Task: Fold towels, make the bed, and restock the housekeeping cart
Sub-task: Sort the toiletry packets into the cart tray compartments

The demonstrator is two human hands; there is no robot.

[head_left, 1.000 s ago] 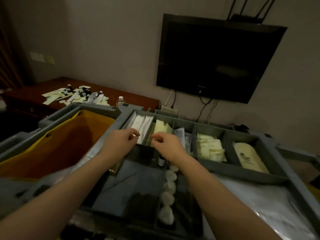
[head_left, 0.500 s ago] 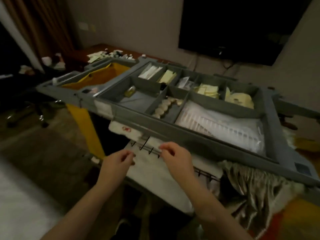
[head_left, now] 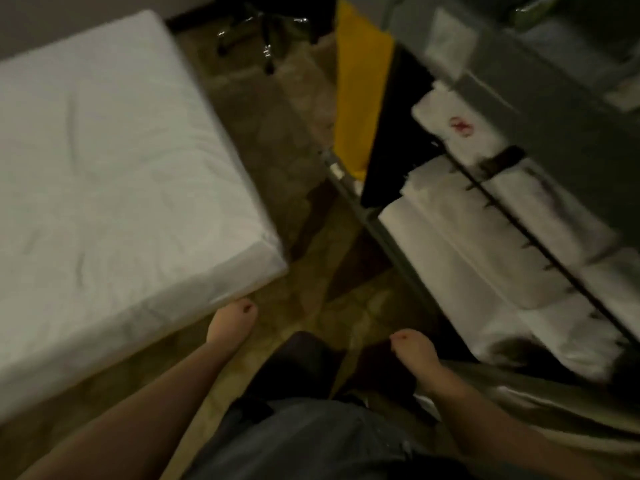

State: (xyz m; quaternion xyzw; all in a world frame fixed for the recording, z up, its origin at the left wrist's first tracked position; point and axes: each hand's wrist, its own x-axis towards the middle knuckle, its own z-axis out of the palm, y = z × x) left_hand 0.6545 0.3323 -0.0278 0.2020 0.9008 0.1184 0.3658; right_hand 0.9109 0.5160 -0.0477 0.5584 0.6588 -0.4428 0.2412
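Note:
The bed [head_left: 114, 188] with a white fitted sheet fills the left side. The grey housekeeping cart [head_left: 561, 109] stands at the right, with folded white towels [head_left: 485, 258] stacked on its shelf behind a black wire rail. My left hand [head_left: 231, 323] hangs low just below the bed's near corner, fingers curled, holding nothing. My right hand [head_left: 414, 355] hangs in front of the cart's lower shelf, fingers curled, nothing in it. The frame is blurred by motion.
A yellow bag [head_left: 360, 88] hangs on the cart's left end. A narrow strip of brown carpet [head_left: 287, 161] runs between bed and cart. Office chair legs [head_left: 263, 32] stand at the top. Shiny grey fabric [head_left: 540, 403] spills out at lower right. My legs are below.
The view has swung from the cart's top tray down to the floor and the bed. Both hands have dropped from the towel shelf to hang low at my sides.

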